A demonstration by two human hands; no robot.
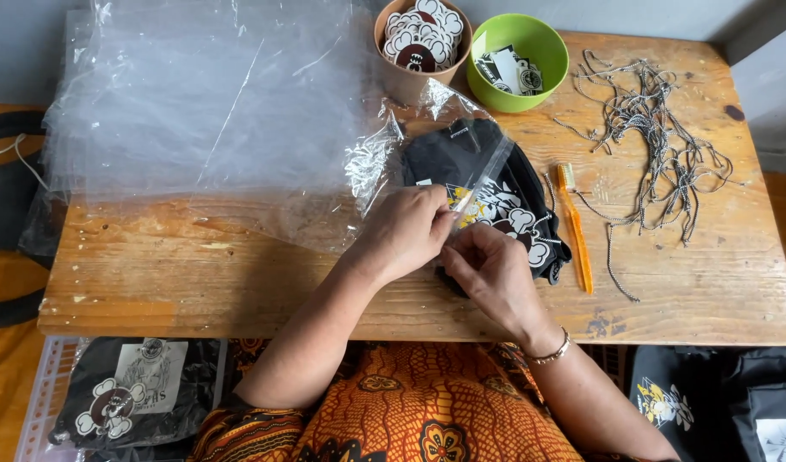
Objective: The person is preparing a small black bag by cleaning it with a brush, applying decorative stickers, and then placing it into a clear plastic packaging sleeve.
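A folded black garment [495, 184] with a white and yellow print lies on the wooden table [239, 274], partly inside a clear plastic bag [427, 141]. My left hand [403, 229] pinches the near edge of the bag over the garment. My right hand [493, 274], with a bracelet at the wrist, grips the same edge right beside it. Both hands meet at the garment's near left corner.
A stack of clear bags [204, 103] covers the table's left. At the back stand a brown cup of round stickers [421, 38] and a green bowl of tags [517, 60]. Cords [658, 128] lie at right, beside an orange toothbrush-like tool [575, 224]. Packed black garments [136, 389] sit below.
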